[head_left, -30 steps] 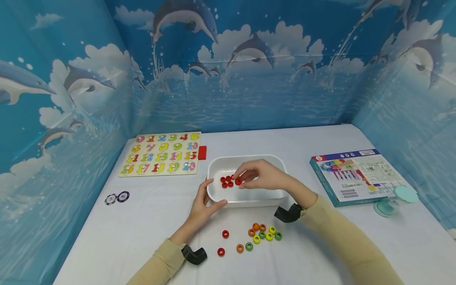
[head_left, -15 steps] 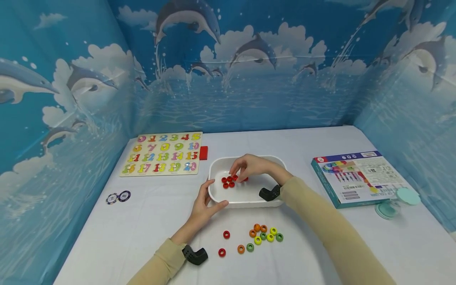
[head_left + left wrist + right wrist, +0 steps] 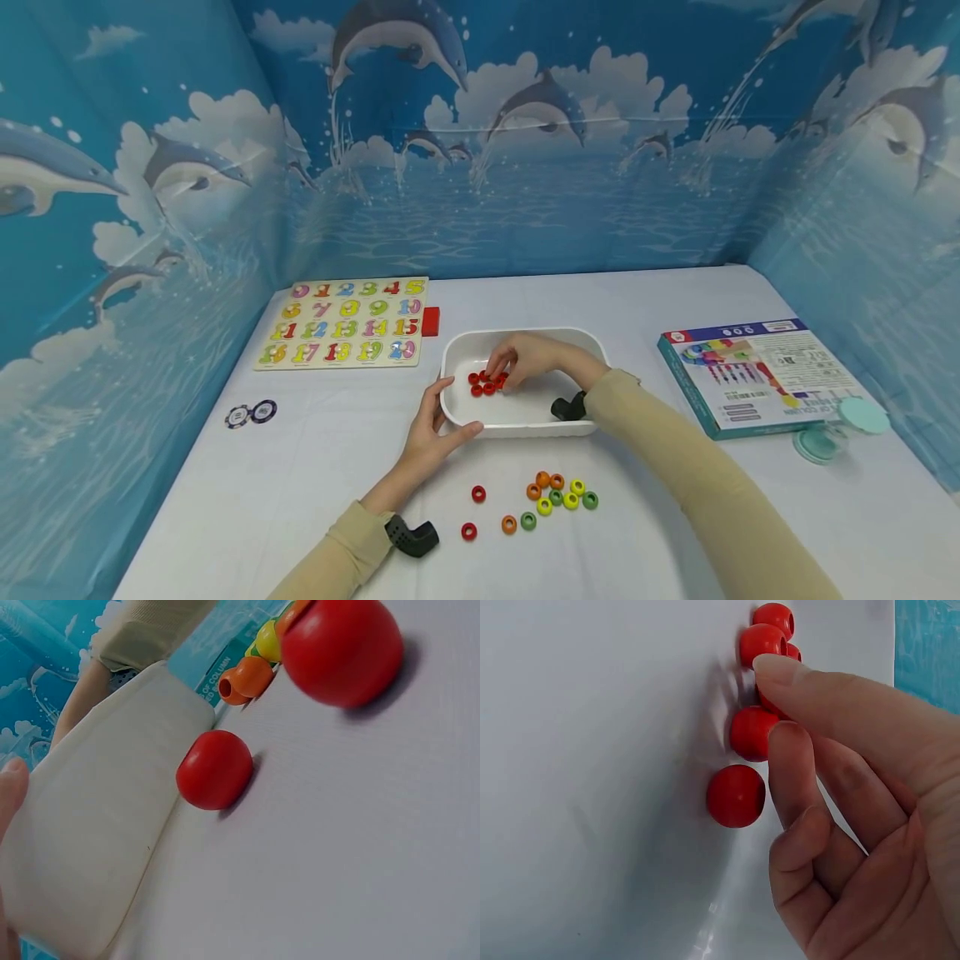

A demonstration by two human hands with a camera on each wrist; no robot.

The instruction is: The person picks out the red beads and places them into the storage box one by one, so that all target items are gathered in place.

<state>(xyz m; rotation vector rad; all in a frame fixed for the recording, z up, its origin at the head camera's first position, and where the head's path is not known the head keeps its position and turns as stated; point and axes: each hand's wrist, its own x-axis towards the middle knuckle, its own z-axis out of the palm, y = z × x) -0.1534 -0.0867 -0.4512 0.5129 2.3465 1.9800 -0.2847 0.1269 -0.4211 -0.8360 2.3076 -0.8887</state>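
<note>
A white plastic tray (image 3: 517, 431) with a raised rim holds a small cluster of red beads (image 3: 477, 390). My left hand (image 3: 426, 437) grips its near left corner, the thumb along the front wall and the fingers at the left rim. My right hand (image 3: 534, 357) reaches down inside among the beads. In the right wrist view its thumb and curled fingers close on a red bead (image 3: 768, 701), mostly hidden by the thumb. Other red beads sit close by, one of them a lone bead (image 3: 736, 796) just beside the fingers.
Two red beads (image 3: 478, 494) lie in front of the tray, left of a group of orange, yellow and green beads (image 3: 556, 497). A number puzzle board (image 3: 341, 325) is at back left, near two round chips (image 3: 251, 413). A box (image 3: 757, 375) and teal-lidded jar (image 3: 817, 443) stand right.
My right hand brought a red bead to the cluster and moved slightly left and deeper into the tray. Beads on its right side now sit closer together. My left hand stays on the tray.
</note>
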